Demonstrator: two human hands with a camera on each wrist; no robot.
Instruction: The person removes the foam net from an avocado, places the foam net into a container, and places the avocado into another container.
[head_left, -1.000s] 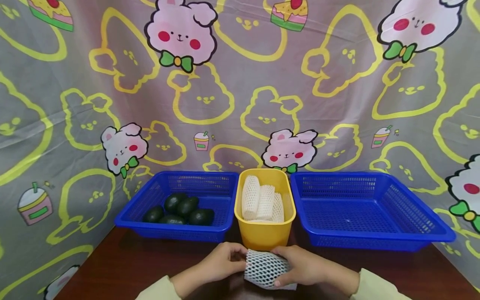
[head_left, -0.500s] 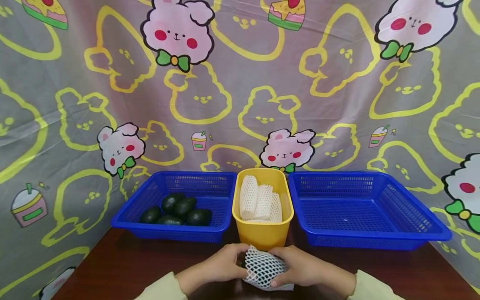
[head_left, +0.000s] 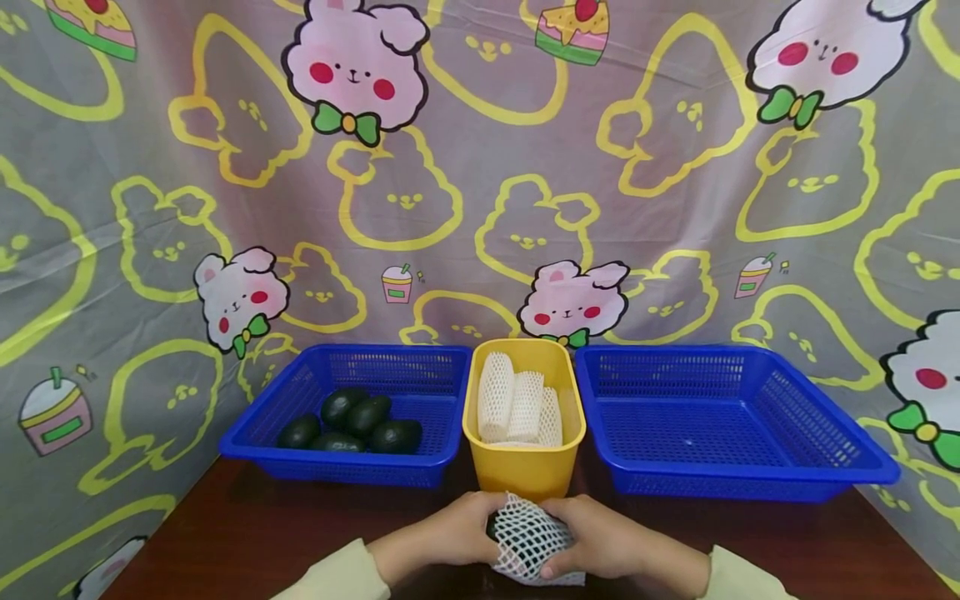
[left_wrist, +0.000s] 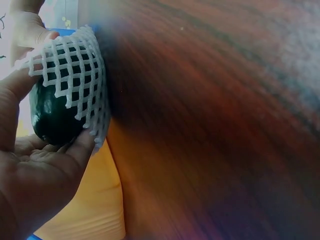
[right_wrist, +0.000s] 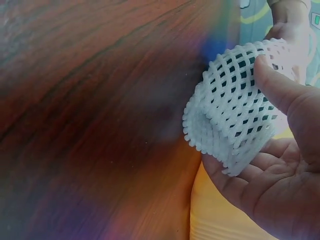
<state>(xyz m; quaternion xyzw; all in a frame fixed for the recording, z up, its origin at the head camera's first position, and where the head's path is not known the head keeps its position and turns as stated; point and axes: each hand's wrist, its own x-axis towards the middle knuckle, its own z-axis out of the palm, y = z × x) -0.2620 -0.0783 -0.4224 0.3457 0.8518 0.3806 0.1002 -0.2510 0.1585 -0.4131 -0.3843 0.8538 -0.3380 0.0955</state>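
Observation:
Low in the middle of the head view, both hands hold a dark green avocado partly inside a white foam net sleeve. My left hand grips its left end; in the left wrist view the bare, shiny end of the avocado pokes out, with thumb and fingers at the net's open edge. My right hand holds the other end, thumb on top of the net and fingers below. In the right wrist view that end of the sleeve hangs loose and partly flattened past the avocado.
A yellow bin holding several foam net sleeves stands just behind the hands. Left of it, a blue basket contains several avocados. Another blue basket sits at the right. A patterned cloth hangs behind the dark wooden table.
My left hand has shifted slightly right, closer to the right hand. The sleeve's left edge now slants, and a dark bit of avocado shows there. The head view has shifted slightly.

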